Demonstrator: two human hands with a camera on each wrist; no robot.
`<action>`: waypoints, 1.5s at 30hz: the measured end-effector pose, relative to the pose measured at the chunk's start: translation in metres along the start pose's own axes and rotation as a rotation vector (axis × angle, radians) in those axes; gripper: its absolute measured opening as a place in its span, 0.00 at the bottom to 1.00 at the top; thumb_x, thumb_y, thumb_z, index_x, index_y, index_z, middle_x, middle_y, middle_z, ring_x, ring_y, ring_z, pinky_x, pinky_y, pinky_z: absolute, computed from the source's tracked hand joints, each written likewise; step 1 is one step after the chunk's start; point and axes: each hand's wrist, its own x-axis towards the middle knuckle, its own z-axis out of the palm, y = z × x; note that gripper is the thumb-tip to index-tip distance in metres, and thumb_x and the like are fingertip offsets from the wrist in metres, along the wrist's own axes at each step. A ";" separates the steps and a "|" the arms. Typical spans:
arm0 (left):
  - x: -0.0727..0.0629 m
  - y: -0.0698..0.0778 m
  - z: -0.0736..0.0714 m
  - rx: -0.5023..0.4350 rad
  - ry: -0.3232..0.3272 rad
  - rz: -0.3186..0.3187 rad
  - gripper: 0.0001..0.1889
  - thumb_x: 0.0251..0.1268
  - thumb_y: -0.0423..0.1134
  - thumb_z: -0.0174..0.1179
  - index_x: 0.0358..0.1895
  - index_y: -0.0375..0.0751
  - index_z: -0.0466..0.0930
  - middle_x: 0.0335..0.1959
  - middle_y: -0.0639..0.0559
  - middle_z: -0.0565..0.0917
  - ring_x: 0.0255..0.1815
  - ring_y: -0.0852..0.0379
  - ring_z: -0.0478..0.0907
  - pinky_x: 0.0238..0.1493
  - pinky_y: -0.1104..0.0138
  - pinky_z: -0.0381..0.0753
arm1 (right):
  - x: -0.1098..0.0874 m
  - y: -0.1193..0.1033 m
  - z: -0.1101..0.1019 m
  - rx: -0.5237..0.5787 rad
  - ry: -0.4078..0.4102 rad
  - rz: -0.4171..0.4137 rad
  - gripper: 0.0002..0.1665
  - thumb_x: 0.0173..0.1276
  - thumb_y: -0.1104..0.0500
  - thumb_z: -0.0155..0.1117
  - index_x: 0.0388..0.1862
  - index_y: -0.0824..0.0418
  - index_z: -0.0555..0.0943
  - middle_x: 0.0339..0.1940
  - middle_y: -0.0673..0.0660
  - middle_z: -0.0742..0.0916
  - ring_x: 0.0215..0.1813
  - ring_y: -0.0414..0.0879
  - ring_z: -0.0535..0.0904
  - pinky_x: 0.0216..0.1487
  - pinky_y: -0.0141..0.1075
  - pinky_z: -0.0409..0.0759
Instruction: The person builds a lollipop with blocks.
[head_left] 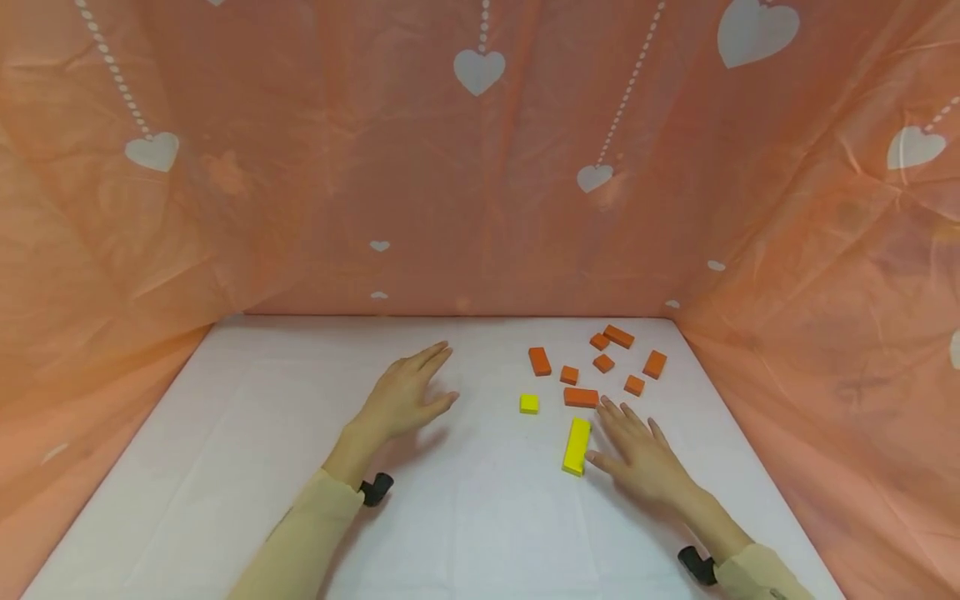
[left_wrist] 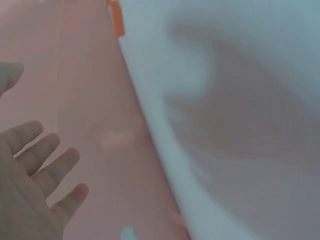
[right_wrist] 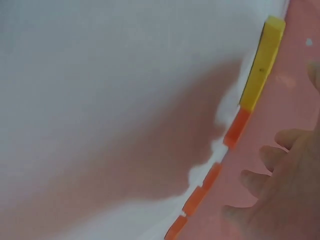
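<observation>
Held over the table's middle left, my left hand (head_left: 401, 396) has its fingers stretched out and nothing in it; the left wrist view shows the fingers (left_wrist: 55, 172) spread. My right hand (head_left: 637, 454) hovers with extended fingers beside a long yellow block (head_left: 577, 447), its thumb right at the block's edge in the head view. That hand's fingertips come close to an orange block (head_left: 581, 397). A small yellow block (head_left: 528, 404) lies between the two hands. In the right wrist view the long yellow block (right_wrist: 262, 65) stands out, with the right hand (right_wrist: 285, 185) at the lower right.
Several more orange blocks, long ones (head_left: 539, 362) and short ones (head_left: 633, 385), lie scattered at the back right of the white table (head_left: 247, 433). An orange cloth (head_left: 420, 192) with pale hearts hangs along the back and both sides.
</observation>
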 end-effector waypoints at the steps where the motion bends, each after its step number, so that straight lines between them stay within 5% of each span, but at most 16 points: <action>1: 0.002 0.002 0.003 0.000 -0.016 0.007 0.38 0.70 0.53 0.66 0.77 0.36 0.68 0.78 0.43 0.70 0.73 0.41 0.72 0.70 0.44 0.71 | 0.000 -0.001 0.001 -0.006 -0.007 -0.008 0.50 0.75 0.34 0.60 0.84 0.60 0.60 0.85 0.60 0.62 0.83 0.67 0.53 0.77 0.73 0.43; 11: 0.024 0.024 0.032 0.025 -0.196 0.081 0.36 0.72 0.53 0.64 0.78 0.40 0.68 0.77 0.46 0.71 0.75 0.46 0.71 0.74 0.48 0.69 | 0.003 -0.012 0.007 -0.063 -0.083 -0.061 0.55 0.68 0.32 0.67 0.83 0.61 0.63 0.84 0.62 0.64 0.82 0.66 0.58 0.77 0.73 0.48; 23: 0.049 0.042 0.059 0.107 -0.345 0.193 0.32 0.74 0.52 0.62 0.77 0.43 0.70 0.75 0.48 0.73 0.75 0.50 0.71 0.74 0.51 0.70 | 0.008 -0.012 0.011 -0.106 -0.134 -0.052 0.52 0.69 0.29 0.63 0.81 0.59 0.66 0.84 0.61 0.64 0.82 0.65 0.58 0.76 0.73 0.50; 35: 0.068 0.044 0.081 0.040 -0.353 0.260 0.21 0.75 0.42 0.62 0.67 0.44 0.81 0.62 0.49 0.83 0.63 0.51 0.81 0.65 0.54 0.79 | 0.010 -0.008 0.014 -0.095 -0.132 -0.063 0.50 0.71 0.30 0.62 0.81 0.59 0.67 0.83 0.61 0.67 0.82 0.64 0.59 0.76 0.73 0.52; 45: 0.080 0.049 0.088 0.053 -0.388 0.230 0.16 0.75 0.42 0.65 0.61 0.47 0.86 0.59 0.52 0.85 0.60 0.54 0.82 0.65 0.58 0.79 | 0.011 -0.008 0.011 -0.084 -0.158 -0.060 0.51 0.69 0.31 0.66 0.81 0.60 0.67 0.82 0.63 0.67 0.82 0.64 0.60 0.76 0.72 0.53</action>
